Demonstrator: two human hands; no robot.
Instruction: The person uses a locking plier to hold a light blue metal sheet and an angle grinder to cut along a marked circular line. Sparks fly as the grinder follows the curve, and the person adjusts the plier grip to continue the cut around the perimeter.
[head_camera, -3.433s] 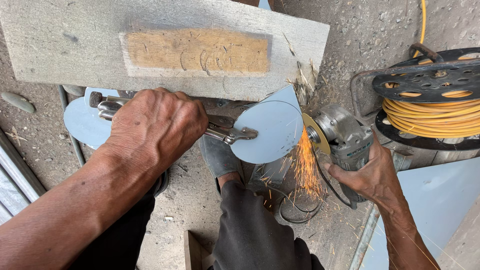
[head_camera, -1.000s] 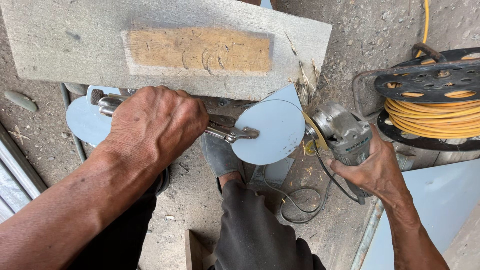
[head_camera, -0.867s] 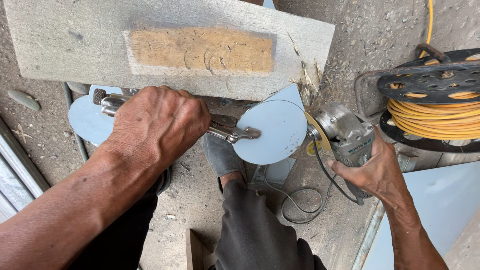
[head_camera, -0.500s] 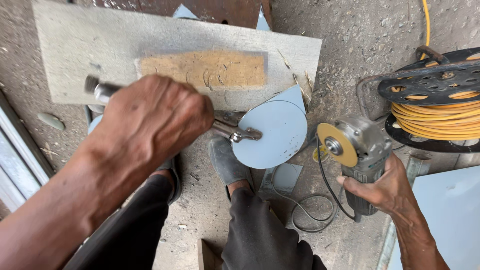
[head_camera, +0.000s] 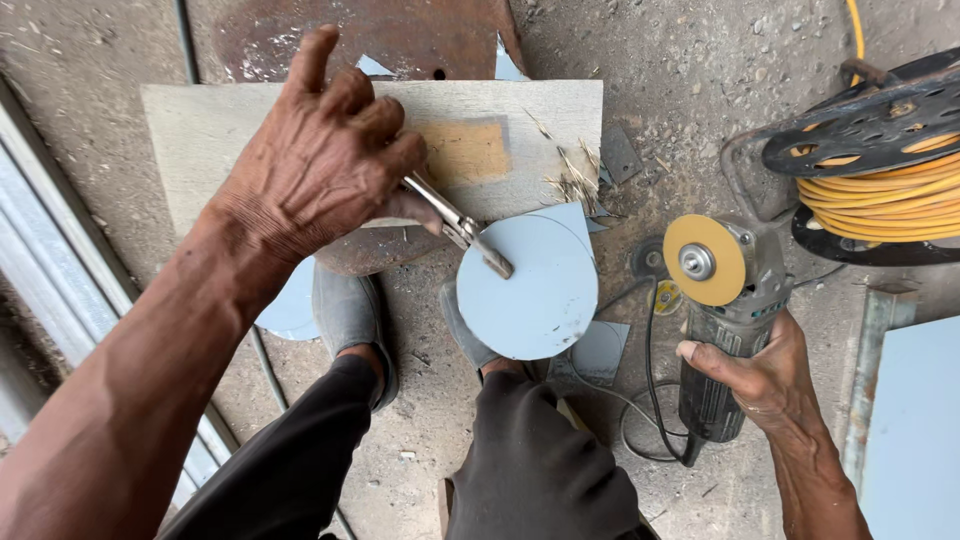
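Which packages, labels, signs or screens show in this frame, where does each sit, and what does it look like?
No packages, signs or screens.
Possible label: a tan rectangular patch on the grey wooden board, just right of the left hand; whether it is a sticker or bare wood cannot be told.
Small round yellow sticker-like spot on the concrete floor, below the yellow-disc angle grinder held by the right hand.
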